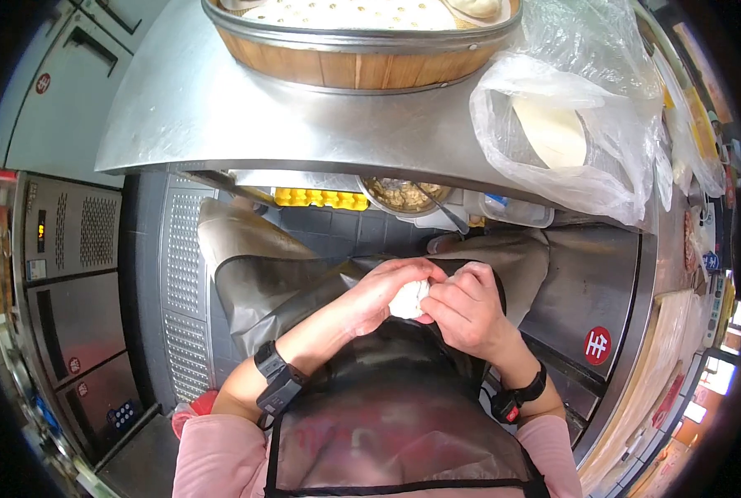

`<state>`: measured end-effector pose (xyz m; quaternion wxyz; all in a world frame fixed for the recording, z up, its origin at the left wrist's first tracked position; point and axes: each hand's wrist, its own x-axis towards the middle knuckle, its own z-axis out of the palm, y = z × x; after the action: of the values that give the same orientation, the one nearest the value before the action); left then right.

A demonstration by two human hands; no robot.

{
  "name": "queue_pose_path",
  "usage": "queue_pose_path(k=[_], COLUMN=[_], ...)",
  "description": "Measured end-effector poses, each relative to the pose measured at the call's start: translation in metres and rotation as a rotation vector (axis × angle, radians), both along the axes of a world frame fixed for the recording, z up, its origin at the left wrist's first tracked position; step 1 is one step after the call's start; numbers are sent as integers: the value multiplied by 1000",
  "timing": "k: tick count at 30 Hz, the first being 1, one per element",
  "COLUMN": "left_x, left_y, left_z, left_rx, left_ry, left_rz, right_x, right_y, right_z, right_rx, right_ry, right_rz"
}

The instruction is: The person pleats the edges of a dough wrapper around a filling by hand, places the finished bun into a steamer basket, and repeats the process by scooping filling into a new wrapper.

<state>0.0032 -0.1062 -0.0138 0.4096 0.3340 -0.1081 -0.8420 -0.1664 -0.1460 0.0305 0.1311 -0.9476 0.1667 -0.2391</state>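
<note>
Over my apron-covered lap, both hands are closed around a white dough bun [407, 300]. My left hand [390, 286] cups the bun from its left side with the fingers curved over the far edge. On the other side my right hand [468, 305] pinches at the dough with bent fingers; the fingertips are partly hidden. Ahead on the metal worktop stands a round wooden steamer [362, 70] with a perforated white liner and another pale bun [475, 7] at its right. Below the worktop edge a metal bowl [374, 206] holds chopped filling [405, 193] and a spoon [454, 219].
A clear plastic bag [503, 91] with a pale dough piece [551, 134] inside lies at the worktop's [163, 108] right. Under the edge are a yellow tray [321, 198] and a clear container [520, 213]. Steel cabinets [80, 324] stand left; another cabinet [582, 282] is close on the right.
</note>
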Motion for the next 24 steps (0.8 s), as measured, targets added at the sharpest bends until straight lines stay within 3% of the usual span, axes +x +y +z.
queue_pose_path(k=[6, 8, 10, 12, 14, 16, 24], left_x=[11, 21, 11, -7, -6, -1, 1], left_y=[-7, -9, -1, 4, 6, 6, 4], left_z=[2, 15, 11, 4, 1, 0, 1], left_rx=[65, 27, 12, -196, -167, -176, -161], left_ry=[-6, 253, 238, 13, -21, -87, -242], left_rz=[-191, -239, -133, 316, 326, 201, 103], right_x=[4, 4, 6, 11, 15, 16, 13], right_y=[-12, -11, -4, 2, 5, 2, -4], right_z=[5, 5, 7, 0, -6, -2, -4], right_rx=[71, 117, 316, 348, 259, 205, -2], right_ry=[37, 48, -119, -136, -135, -102, 110], right_rz=[35, 26, -123, -154, -201, -184, 27])
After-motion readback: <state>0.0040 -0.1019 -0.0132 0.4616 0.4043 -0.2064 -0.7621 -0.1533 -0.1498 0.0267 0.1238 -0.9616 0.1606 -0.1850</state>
